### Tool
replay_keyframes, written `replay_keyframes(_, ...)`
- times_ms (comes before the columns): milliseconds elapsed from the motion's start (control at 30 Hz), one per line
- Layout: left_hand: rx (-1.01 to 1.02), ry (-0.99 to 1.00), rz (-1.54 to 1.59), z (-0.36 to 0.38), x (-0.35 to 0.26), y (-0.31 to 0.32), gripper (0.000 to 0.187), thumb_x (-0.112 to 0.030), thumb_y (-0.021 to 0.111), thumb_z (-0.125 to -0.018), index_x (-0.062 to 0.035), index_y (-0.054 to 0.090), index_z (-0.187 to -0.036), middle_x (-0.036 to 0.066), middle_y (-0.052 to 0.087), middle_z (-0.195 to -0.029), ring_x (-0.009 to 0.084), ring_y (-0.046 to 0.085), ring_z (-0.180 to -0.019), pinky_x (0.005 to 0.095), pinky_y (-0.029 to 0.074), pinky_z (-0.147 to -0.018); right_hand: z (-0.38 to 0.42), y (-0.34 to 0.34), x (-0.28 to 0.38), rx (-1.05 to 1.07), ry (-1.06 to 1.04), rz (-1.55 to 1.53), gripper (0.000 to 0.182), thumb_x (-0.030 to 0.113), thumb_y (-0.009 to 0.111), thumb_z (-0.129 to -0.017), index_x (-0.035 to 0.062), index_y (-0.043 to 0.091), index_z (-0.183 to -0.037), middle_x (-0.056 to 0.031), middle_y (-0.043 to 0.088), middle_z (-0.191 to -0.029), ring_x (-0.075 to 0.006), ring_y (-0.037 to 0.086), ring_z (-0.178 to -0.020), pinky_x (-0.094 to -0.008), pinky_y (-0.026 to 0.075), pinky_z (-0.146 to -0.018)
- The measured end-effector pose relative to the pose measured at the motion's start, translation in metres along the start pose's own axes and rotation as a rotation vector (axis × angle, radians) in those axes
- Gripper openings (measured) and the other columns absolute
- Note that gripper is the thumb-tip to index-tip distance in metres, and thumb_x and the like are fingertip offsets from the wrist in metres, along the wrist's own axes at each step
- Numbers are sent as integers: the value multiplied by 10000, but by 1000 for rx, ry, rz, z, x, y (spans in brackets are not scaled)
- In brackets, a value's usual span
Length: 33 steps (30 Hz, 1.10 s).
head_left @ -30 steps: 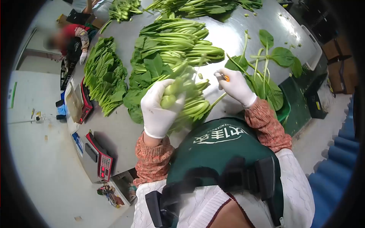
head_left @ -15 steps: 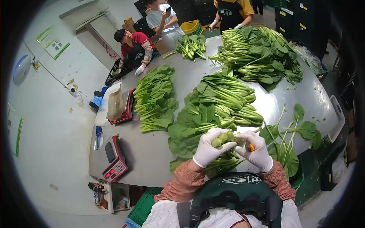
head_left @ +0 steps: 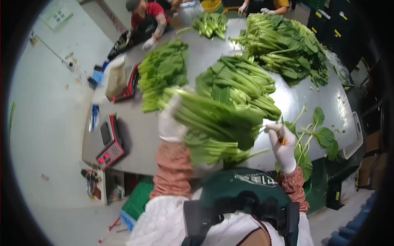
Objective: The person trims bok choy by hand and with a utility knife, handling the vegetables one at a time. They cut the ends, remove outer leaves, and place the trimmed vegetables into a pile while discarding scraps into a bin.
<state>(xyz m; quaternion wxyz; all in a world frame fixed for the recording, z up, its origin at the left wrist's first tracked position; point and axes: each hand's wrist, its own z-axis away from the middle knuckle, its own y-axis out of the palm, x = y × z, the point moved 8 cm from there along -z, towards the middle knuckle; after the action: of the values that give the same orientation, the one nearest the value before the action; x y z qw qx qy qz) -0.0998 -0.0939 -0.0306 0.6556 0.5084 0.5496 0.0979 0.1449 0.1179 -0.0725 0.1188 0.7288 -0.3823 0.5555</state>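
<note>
My left hand [head_left: 171,123], in a white glove and smeared by motion, grips a bunch of leafy greens [head_left: 217,119] by its pale stems. The leaves point right, above the table. At the right, my white-gloved right hand [head_left: 282,143] is closed around a small tool with an orange handle [head_left: 282,141]; its working end cannot be made out. Below the held bunch lie more greens [head_left: 221,152] at the table's near edge. A large pile of greens [head_left: 250,88] rests just beyond, and loose leafy stalks [head_left: 324,137] lie right of my right hand.
The metal table [head_left: 143,141] also bears a second row of greens [head_left: 164,69], a big heap [head_left: 287,49] and a small bunch [head_left: 210,24]. Two red scales [head_left: 111,145] stand left. Co-workers stand along the far side. A green crate [head_left: 139,194] sits below the near edge.
My left hand has swung left with the bunch, which now lies sideways with its stems to the left. My hands have moved apart. The camera view has tilted down.
</note>
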Motion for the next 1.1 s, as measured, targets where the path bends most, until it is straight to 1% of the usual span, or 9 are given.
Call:
replay_keyframes(133, -262, 137, 125, -3, -59, -94, 355, -170, 642, -938, -18, 562, -1249, 166, 571, -1324, 357, 497, -1287, 536, 386, -1105, 14, -10, -35, -46, 179, -86, 163, 84, 544, -993, 0, 662, -1068, -55, 695, -909, -12, 450, -524, -182, 359, -490)
replay_keyframes(200, -367, 126, 165, -1, -69, -149, 350, -168, 656, -927, -37, 579, -1242, 150, 597, -1293, 333, 545, -1225, 535, 426, -1059, 17, -9, -53, -75, 237, -114, 172, 98, 542, -995, 0, 663, -1068, -68, 697, -892, 3, 410, -456, -168, 321, -433)
replay_keyframes(500, -767, 205, 200, 19, -90, -272, 284, -185, 698, -890, -110, 618, -1152, 109, 645, -1202, 322, 608, -1116, 538, 494, -963, 18, 6, -81, -60, 439, -26, 166, 93, 558, -979, 19, 676, -1069, -37, 705, -884, 1, 376, -502, -179, 296, -453)
replay_keyframes(667, -875, 102, 201, -2, -101, -328, 343, -263, 690, -877, -96, 616, -1167, 108, 654, -1178, 341, 617, -1059, 549, 488, -939, 21, 9, -88, -72, 457, 54, 174, 69, 543, -982, -31, 661, -1061, -69, 693, -943, -107, 626, -788, -244, 480, -720)
replay_keyframes(800, -841, 62, 171, -74, -136, -379, 368, -338, 601, -915, -83, 637, -1179, 107, 656, -1223, 324, 611, -1120, 546, 452, -987, 25, 11, -95, -82, 586, 56, 171, 52, 537, -982, -53, 652, -1052, -85, 684, -975, -153, 655, -895, -287, 487, -841)
replay_keyframes(933, -945, -26, 135, -128, -150, -374, 719, -506, 613, -888, -69, 420, -1425, 175, 414, -1489, 421, 356, -1361, 623, 309, -1083, 27, 16, -94, -79, 514, 66, 167, 53, 539, -982, -49, 651, -1052, -80, 682, -966, -144, 650, -876, -277, 493, -810)
replay_keyframes(967, -855, -132, 86, -136, -141, -392, 968, -609, 650, -821, -82, 240, -1523, 178, 224, -1586, 444, 212, -1428, 640, 208, -1124, 28, 17, -96, -87, 512, 54, 167, 56, 542, -981, -46, 652, -1055, -76, 683, -959, -142, 649, -874, -275, 493, -803)
replay_keyframes(1033, -1008, -194, -30, -140, -119, -441, 1146, -621, 715, -762, -60, 98, -1549, 184, 122, -1613, 397, 179, -1464, 616, 109, -1162, 27, 18, -95, -94, 581, 72, 166, 69, 561, -976, -31, 658, -1065, -67, 688, -916, -126, 642, -862, -255, 486, -776)
replay_keyframes(1100, -1047, -297, 84, -117, -77, -399, 1206, -569, 765, -746, -34, 40, -1548, 184, 77, -1621, 366, 175, -1477, 606, 116, -1166, 24, 21, -96, -63, 540, 92, 167, 75, 573, -970, -28, 666, -1064, -60, 690, -898, -117, 639, -851, -242, 480, -769)
